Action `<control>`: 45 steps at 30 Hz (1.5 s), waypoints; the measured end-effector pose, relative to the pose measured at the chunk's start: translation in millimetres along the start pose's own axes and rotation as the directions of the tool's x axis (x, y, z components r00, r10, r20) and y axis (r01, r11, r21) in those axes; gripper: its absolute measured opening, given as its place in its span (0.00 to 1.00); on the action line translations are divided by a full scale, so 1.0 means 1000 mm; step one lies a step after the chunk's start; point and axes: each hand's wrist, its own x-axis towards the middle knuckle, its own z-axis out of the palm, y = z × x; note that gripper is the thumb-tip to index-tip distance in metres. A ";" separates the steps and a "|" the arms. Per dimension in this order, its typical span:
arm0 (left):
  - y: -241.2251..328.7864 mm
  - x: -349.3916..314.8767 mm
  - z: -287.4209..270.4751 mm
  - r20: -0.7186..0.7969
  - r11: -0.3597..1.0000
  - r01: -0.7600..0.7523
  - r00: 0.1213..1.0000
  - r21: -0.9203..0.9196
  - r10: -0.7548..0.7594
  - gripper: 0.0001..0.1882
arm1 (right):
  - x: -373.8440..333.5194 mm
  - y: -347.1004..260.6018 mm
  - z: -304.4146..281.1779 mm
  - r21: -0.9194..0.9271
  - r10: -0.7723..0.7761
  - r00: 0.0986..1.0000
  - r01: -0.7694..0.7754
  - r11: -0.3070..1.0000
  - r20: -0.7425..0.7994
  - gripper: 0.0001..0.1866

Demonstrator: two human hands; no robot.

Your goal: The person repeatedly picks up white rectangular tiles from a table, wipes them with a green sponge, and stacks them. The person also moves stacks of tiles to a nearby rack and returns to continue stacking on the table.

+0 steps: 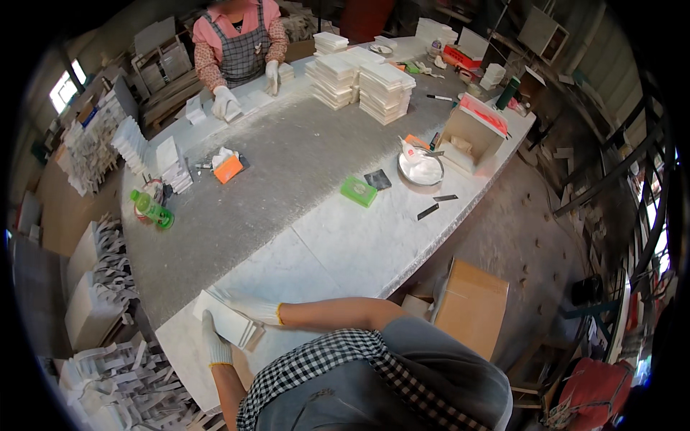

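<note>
Gloved fingers of the left hand [215,343] and right hand [253,309] close on a small stack of flat white tiles [227,321], pressed from both sides at the near edge of the pale speckled stone table [338,244]. Farther along lie a square green pad [359,191], an orange block [228,169], a green plastic bottle [152,209] and tall white tile stacks [363,81]. A brown cardboard box [471,305] sits on the floor beside the table.

A stack of tiles [227,321] lies on the near edge of the tabletop [302,187], between my left grip [215,343] and right grip [257,309]. A bottle [152,208] lies far left; a bowl [421,169] sits right; taller tile stacks [363,85] stand behind.
</note>
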 end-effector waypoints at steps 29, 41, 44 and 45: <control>-0.128 -0.102 0.257 0.348 0.071 -0.423 0.818 0.903 0.457 0.32 | -0.213 -0.078 -0.243 0.159 0.213 0.917 -0.168 0.973 -0.336 0.20; -0.140 -0.098 0.279 0.448 0.279 -0.508 0.858 0.815 0.253 0.29 | -0.282 -0.007 -0.396 -0.382 -0.442 0.815 0.299 0.875 -0.375 0.12; -0.159 -0.083 0.271 0.456 0.339 -0.514 0.857 0.788 0.239 0.29 | -0.307 -0.063 -0.399 0.512 -0.049 0.803 0.424 0.747 -0.594 0.06; -0.164 -0.077 0.273 0.464 0.371 -0.523 0.852 0.768 0.241 0.29 | -0.308 -0.088 -0.392 0.501 0.036 0.713 0.455 0.737 -0.700 0.07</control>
